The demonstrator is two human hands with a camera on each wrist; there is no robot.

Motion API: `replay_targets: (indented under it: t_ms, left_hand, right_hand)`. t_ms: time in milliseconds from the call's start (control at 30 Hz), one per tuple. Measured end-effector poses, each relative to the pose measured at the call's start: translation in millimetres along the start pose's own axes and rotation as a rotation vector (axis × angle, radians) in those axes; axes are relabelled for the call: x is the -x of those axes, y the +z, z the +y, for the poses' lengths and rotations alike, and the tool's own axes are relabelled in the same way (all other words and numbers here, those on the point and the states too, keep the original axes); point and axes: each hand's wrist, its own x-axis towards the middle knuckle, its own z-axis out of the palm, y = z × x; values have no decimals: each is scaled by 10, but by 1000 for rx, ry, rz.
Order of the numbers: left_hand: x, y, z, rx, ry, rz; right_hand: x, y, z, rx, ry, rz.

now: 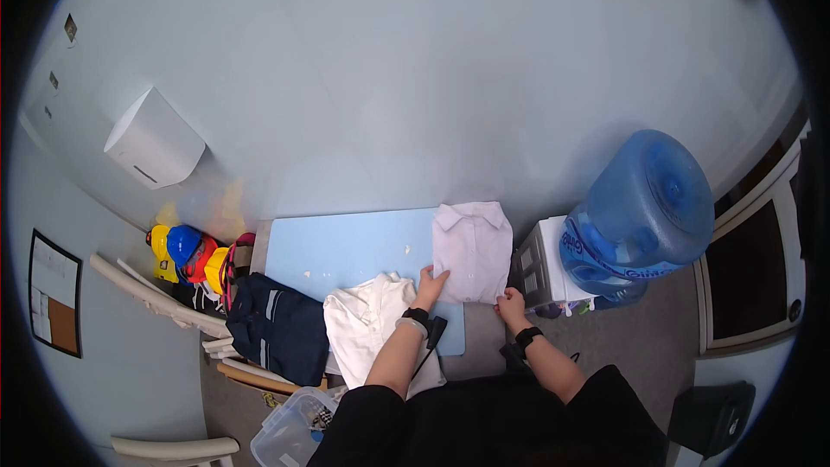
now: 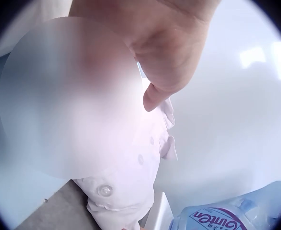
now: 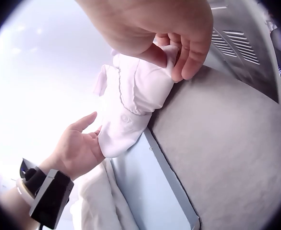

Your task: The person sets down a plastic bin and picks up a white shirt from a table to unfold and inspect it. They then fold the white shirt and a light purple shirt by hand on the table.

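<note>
A pale lilac button-up shirt (image 1: pixel 471 251) (image 3: pixel 126 115) lies folded, collar toward the wall, at the right end of a light blue tabletop (image 1: pixel 346 242). At its left edge is my left hand (image 1: pixel 430 285) (image 3: pixel 78 151), thumb apart and the other fingers partly hidden at the cloth. My right hand (image 1: pixel 512 303) (image 3: pixel 167 36) pinches the shirt's lower right corner between thumb and fingers. In the left wrist view, a blur covers part of the left hand (image 2: pixel 164 48) and of the shirt (image 2: pixel 126 187). A cream shirt (image 1: pixel 367 320) lies beneath my left forearm.
Dark navy clothing (image 1: pixel 278 329) with reflective strips lies at the left. Beyond it are hard hats (image 1: pixel 183 245). A grey stool or seat (image 1: pixel 474 337) adjoins the table's front. At right stands a dispenser with a large blue water bottle (image 1: pixel 644 207). A clear bin (image 1: pixel 290 428) sits below.
</note>
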Motion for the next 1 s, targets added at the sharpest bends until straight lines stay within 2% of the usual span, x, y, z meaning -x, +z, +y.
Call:
replay_targets:
  t_ms: [67, 100, 167, 267, 300, 367, 400, 467, 600, 667, 767, 900, 967, 1000]
  left_hand:
    - [-192, -35, -263, 109, -124, -108]
    - [-120, -48, -178, 108, -126, -110]
    - [105, -89, 107, 255, -280, -291]
    - [-131, -179, -175, 267, -334, -382]
    - [-91, -160, -136, 267, -336, -382]
    - [56, -87, 55, 206, -176, -362]
    - [83, -56, 87, 206, -178, -361]
    - [131, -4, 160, 102, -52, -311]
    - [161, -6, 277, -16, -62, -446]
    - [151, -16, 295, -329, 12, -435]
    - [-73, -35, 103, -343, -89, -407]
    - [-79, -49, 104, -441, -75, -391]
    - [-135, -65, 24, -223, -63, -459]
    - [-99, -63, 73, -224, -63, -460]
  right_hand:
    - [24, -8, -34, 3, 3, -2]
    - [36, -8, -52, 7, 5, -6]
    - [50, 8, -53, 14, -25, 33]
    - [66, 27, -68, 18, -53, 75]
    - [68, 31, -75, 14, -51, 77]
    - [49, 30, -54, 10, -49, 37]
    - [49, 31, -51, 7, -48, -3]
    - [45, 47, -47, 12, -47, 3]
    - [31, 50, -23, 30, -63, 7]
    - [22, 56, -10, 42, -64, 23]
    - [22, 54, -17, 66, -64, 30]
    - [14, 56, -13, 71, -34, 15]
    - [-7, 74, 30, 79, -47, 21]
    - [-16, 78, 42, 88, -60, 27]
